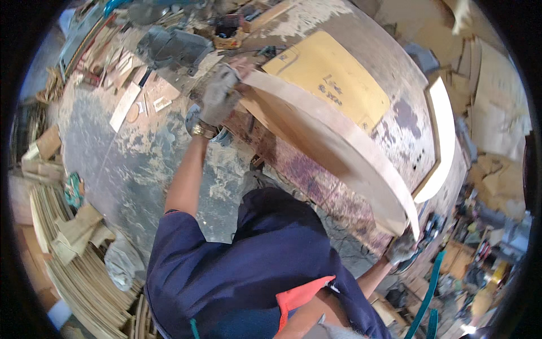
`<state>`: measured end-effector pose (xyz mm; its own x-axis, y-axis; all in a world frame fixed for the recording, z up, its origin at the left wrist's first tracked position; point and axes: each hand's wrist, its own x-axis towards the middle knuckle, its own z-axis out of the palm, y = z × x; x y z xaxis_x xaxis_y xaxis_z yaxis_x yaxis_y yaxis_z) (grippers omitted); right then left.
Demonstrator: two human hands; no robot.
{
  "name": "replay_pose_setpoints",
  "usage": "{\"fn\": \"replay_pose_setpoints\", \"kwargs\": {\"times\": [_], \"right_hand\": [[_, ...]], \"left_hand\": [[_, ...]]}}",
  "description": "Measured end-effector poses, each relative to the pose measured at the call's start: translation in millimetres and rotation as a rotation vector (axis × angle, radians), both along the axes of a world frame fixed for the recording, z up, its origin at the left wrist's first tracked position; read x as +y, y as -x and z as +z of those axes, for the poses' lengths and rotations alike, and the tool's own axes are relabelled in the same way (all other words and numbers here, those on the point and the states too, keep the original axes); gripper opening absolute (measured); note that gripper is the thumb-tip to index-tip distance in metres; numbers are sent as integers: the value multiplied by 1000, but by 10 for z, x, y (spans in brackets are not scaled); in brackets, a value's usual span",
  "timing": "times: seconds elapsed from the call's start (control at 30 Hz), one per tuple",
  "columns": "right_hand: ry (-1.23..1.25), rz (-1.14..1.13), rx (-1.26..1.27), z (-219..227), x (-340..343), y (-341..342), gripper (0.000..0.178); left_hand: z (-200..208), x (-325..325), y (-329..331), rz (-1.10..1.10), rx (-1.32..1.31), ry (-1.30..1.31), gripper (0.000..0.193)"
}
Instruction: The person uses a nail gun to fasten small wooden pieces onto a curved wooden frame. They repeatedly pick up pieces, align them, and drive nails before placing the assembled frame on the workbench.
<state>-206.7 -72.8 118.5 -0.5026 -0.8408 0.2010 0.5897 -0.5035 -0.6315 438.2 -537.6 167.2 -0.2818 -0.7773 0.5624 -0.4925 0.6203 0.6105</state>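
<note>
A large curved wooden panel (353,138), with a pale, thick edge, stands on its side along the near edge of the workbench (339,198). At its far left end is my left hand (219,100), in a grey glove with bare fingertips, closed around the panel's corner. My right hand (402,250), gloved too, grips the opposite end at the lower right; its fingers are partly hidden. Behind the panel a yellow sheet (324,76) with handwritten marks lies flat on the bench. Farther right is a second curved piece (445,138), pale and bright.
Wood offcuts (125,106) and a grey plastic part (172,50) lie at the far left. Stacked curved strips (84,271) fill the lower left, beside a crumpled plastic bag (121,263). Tools and scraps (474,265) clutter the right. A round tin (222,137) sits below my left wrist.
</note>
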Motion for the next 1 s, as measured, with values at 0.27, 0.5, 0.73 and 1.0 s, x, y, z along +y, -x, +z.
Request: {"fn": "replay_pose_setpoints", "kwargs": {"times": [0.27, 0.5, 0.73, 1.0], "right_hand": [[-472, -426, 242, 671, -476, -455, 61], [-733, -711, 578, 937, -651, -633, 51], [-761, -703, 594, 994, -652, -755, 48], [-808, -646, 614, 1048, -491, -877, 46]], "left_hand": [[-188, 330, 267, 383, 22, 129, 64], [-417, -80, -173, 343, 31, 10, 40], [-592, -281, -377, 178, 145, -2, 45], [-652, -297, -578, 77, 381, -311, 28]]}}
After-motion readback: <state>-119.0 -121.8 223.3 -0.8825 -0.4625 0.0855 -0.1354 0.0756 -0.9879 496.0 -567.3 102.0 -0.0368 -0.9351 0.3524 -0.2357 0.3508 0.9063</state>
